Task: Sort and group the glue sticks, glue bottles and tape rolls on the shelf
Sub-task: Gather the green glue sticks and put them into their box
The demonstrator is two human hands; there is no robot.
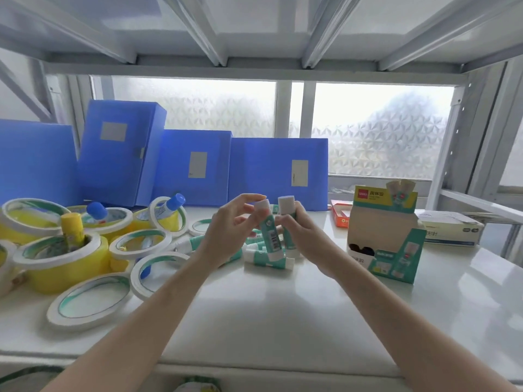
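The left hand and right hand each grip an upright glue stick, teal with white cap, above a pile of sticks on the shelf. Left of the pile lie tape rolls with glue bottles; right stands a stick box.

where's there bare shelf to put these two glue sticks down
Free: the white shelf front, between both forearms and right of the right hand, before the glue stick display box. Crowded: the left side, packed with tape rolls and glue bottles, and the glue stick pile under the left hand.
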